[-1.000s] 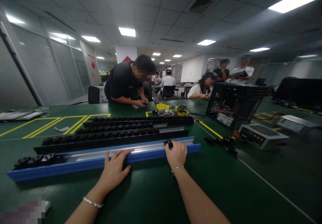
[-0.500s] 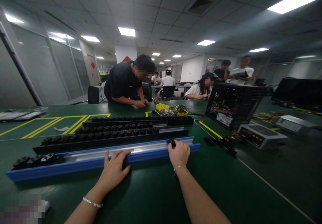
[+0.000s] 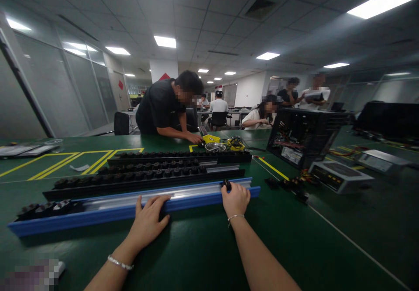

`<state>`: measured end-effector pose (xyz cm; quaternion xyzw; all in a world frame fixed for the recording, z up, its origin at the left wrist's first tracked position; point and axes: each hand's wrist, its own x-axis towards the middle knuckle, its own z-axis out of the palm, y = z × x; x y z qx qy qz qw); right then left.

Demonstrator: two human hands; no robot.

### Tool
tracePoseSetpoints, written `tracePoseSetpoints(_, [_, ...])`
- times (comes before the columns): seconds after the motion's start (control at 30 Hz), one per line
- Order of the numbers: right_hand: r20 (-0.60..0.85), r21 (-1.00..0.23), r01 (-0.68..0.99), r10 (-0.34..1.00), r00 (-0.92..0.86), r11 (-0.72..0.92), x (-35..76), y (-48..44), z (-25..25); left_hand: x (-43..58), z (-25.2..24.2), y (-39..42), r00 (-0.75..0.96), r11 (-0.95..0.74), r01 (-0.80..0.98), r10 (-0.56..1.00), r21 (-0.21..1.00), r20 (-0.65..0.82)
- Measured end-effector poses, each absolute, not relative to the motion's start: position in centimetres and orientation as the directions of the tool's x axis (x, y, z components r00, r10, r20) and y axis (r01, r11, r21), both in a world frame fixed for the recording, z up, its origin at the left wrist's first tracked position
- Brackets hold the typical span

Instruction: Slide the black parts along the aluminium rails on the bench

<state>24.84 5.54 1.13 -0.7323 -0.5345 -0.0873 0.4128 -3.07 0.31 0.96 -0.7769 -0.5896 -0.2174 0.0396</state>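
Observation:
A long blue channel rail with a pale metal inner track lies across the table in front of me. My left hand rests with its fingers spread over the rail's near edge, left of its middle. Close to the rail's right end, my right hand is closed on a small round black part at the track. Several black parts of a similar look sit in the rail's left end. Fingers partly hide the part in my right hand.
Behind the blue rail lie black rails filled with black parts. To the right stand an open computer case and a power supply unit. A yellow tray and a metal dish lie farther back. A person in black leans over the table.
My right hand has shifted slightly right along the rail with the black part. My left hand has stayed put. The person opposite has reached toward the metal dish.

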Motion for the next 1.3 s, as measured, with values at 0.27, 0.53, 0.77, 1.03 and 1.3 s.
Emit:
tracePoseSetpoints(0.27, [0.541, -0.526, 0.843, 0.722, 0.432, -0.111, 25.3, 5.5, 1.3, -3.1, 1.0, 0.3, 0.215, -0.306, 0.932, 0.898, 0.194, 0.383])
tracePoseSetpoints(0.53, [0.533, -0.532, 0.839, 0.725, 0.436, -0.113, 25.7, 5.4, 1.5, -3.0, 1.1, 0.2, 0.212, -0.304, 0.931, 0.9, 0.201, 0.38])
tracePoseSetpoints(0.77, [0.516, -0.495, 0.85, 0.727, 0.453, -0.179, 26.5, 5.9, 1.3, -3.0, 1.0, 0.2, 0.209, -0.301, 0.934, 0.897, 0.192, 0.389])
tracePoseSetpoints(1.03, [0.513, -0.499, 0.846, 0.724, 0.461, -0.186, 26.8, 6.0, 1.2, -3.2, 0.8, 0.3, 0.214, -0.31, 0.93, 0.894, 0.199, 0.394])
tracePoseSetpoints(1.3, [0.498, -0.519, 0.833, 0.724, 0.478, -0.193, 27.1, 6.0, 1.3, -3.1, 1.0, 0.3, 0.211, -0.305, 0.931, 0.898, 0.201, 0.386])
